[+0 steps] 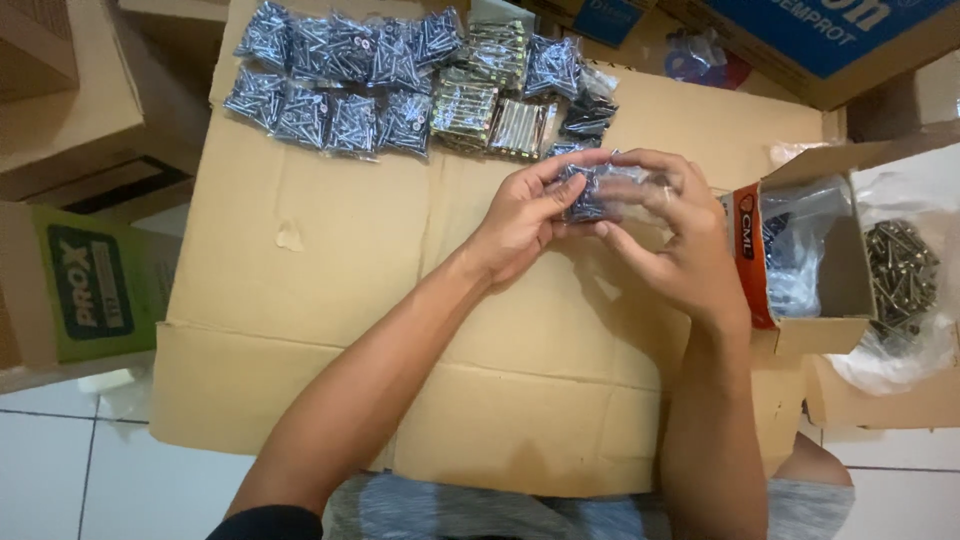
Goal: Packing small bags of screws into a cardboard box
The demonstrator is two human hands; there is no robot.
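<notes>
While we hold it above the flattened cardboard sheet (330, 300), the clear bag of dark screws (590, 192) sits between both hands. Left hand (520, 215): grip pinching the bag's left end, thumb on top. Right hand (672, 235): fingers curled round its right end. Forearms converge from below. Beyond: rows of filled screw bags (400, 85); right, small open carton (800, 255).

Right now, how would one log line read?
left hand: holds clear bag of screws | right hand: holds same bag | finished bags: rows on flattened cardboard
</notes>
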